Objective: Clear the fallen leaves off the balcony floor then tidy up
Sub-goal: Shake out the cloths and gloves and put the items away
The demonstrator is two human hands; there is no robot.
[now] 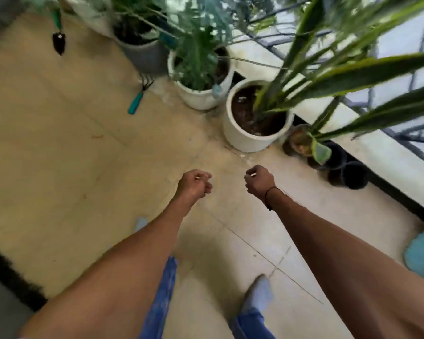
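My left hand (195,183) and my right hand (258,179) are stretched out side by side over the beige tiled balcony floor (71,167). Each has its fingers curled in, and I see nothing held in either. A small brown leaf scrap (97,136) lies on the tiles to the left. Pale bits of debris (241,155) lie on the floor at the base of the nearest white pot (242,138), just ahead of my right hand. The view is blurred by motion.
A teal-handled hand rake (138,100) lies on the floor by a second white pot (201,99). A trowel (58,41) is at the far left and a grey pot (145,53) stands behind. Small black pots (354,178) line the ledge and railing (389,152). A teal mat (421,255) lies at right.
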